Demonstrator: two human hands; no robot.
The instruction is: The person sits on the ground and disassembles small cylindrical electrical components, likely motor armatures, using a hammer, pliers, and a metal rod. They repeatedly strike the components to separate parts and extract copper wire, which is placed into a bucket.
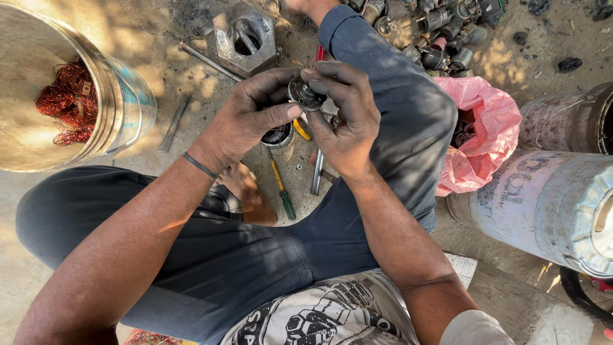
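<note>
Pink woven mesh sack (pixel 488 137), right of centre: open mouth facing left, dark contents just visible inside, crumpled, lying on the dirt.

Just beside it, right edge of frame: pale grey-white cylindrical drum (pixel 543 204) on its side, faded dark lettering printed along its wall.

Upper left: large round metal tin (pixel 128 102), open top, with a light blue and white printed label band around its outer wall; a tangle of reddish copper wire (pixel 67 102) sits inside.

No signs, no screens.
</note>
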